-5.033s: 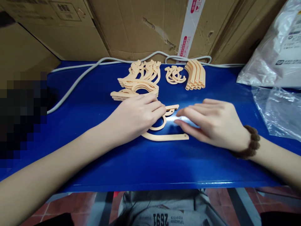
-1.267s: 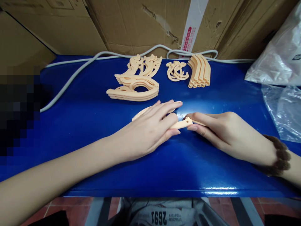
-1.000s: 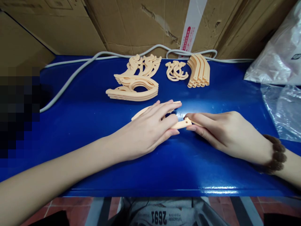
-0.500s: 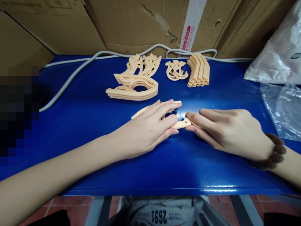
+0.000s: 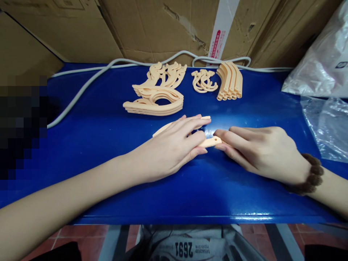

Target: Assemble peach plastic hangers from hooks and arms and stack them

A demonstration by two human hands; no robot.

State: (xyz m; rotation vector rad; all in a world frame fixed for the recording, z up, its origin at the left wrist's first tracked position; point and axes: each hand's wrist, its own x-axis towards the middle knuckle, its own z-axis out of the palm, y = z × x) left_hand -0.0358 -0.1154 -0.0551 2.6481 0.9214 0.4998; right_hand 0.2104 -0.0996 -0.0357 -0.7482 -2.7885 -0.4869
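On the blue table lies a beige curved plastic piece (image 5: 210, 141), largely covered by my left hand (image 5: 176, 148). The fingers of that hand are bent over the piece and press it down. A hole shows near its right end. My right hand (image 5: 255, 146) pinches at this right end with thumb and fingers; what sits between the fingertips is mostly hidden. Behind the hands stand a stack of beige curved pieces with oval openings (image 5: 154, 108), several branched pieces (image 5: 167, 76), small beige hooks (image 5: 203, 80) and a bundle of curved arms (image 5: 230, 81).
A white cable (image 5: 89, 81) runs along the back of the blue table (image 5: 163, 203), before cardboard boxes (image 5: 152, 29). Clear plastic bags (image 5: 320, 58) lie at the right. A printed grey cloth (image 5: 190, 246) shows below the front edge.
The right hand and wrist have shifted slightly left, and less of a second part shows at the right fingertips. My left hand has stayed nearly still on the piece.
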